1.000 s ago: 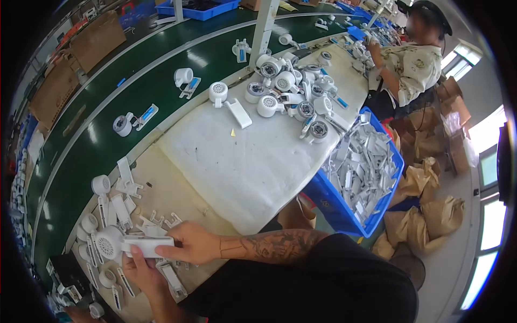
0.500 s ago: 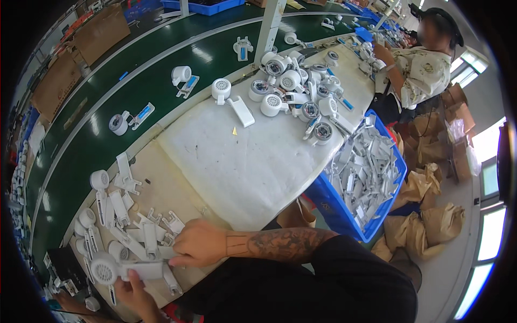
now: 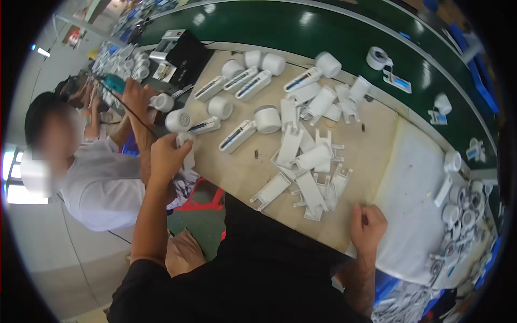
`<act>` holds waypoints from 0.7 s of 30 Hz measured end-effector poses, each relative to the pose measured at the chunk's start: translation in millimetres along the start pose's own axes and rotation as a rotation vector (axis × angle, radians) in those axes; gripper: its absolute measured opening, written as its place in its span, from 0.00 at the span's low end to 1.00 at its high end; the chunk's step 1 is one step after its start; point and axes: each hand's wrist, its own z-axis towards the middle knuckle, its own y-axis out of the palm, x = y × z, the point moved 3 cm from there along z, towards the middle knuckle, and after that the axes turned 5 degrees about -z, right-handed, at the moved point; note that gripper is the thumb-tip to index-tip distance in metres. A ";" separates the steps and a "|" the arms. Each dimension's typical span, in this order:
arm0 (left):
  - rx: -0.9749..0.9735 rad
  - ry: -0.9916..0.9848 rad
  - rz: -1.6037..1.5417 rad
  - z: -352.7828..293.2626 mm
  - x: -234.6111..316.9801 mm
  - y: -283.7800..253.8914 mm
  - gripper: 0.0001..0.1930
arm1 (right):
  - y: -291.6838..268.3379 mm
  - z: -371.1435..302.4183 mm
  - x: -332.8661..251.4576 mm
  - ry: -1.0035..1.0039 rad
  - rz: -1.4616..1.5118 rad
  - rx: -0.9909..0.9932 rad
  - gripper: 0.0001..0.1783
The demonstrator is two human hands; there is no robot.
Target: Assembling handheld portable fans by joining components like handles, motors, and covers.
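At the table's left edge my left hand (image 3: 168, 156) is closed around a white part (image 3: 187, 153) that looks like a handheld fan's handle; motion blurs it. A round white grilled fan head (image 3: 178, 121) shows just beyond my fingers, and I cannot tell whether it belongs to that handle. My right hand (image 3: 368, 229) rests in a loose fist near the table's front edge, with nothing visible in it. Between my hands lies a pile of white handle covers (image 3: 309, 185). Behind it, several white fans with open handles (image 3: 238, 135) lie on the beige tabletop (image 3: 237, 172).
At the left a co-worker (image 3: 102, 183) holds a teal tool (image 3: 113, 83) beside a black box-shaped device (image 3: 183, 56). A green conveyor (image 3: 307, 21) carries fan parts behind the table. More fans (image 3: 463, 207) are heaped at the right, above a bin of white pieces (image 3: 404, 301).
The view has swung left. My left hand has moved to the table's left edge, near the co-worker. My right hand has come away from the fan the left hand held and is curled on the table.
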 end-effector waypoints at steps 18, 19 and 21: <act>-0.234 0.314 -0.150 100.0 -34.3 19.3 0.16 | -2.4 22.3 -13.4 0.085 -0.034 0.037 0.17; -0.163 0.344 -0.111 101.0 -37.4 22.5 0.15 | -8.0 38.7 -13.8 0.043 0.008 0.055 0.17; -0.228 0.239 -0.259 102.5 -53.1 21.4 0.15 | -13.0 91.9 -23.0 -0.043 -0.037 0.065 0.17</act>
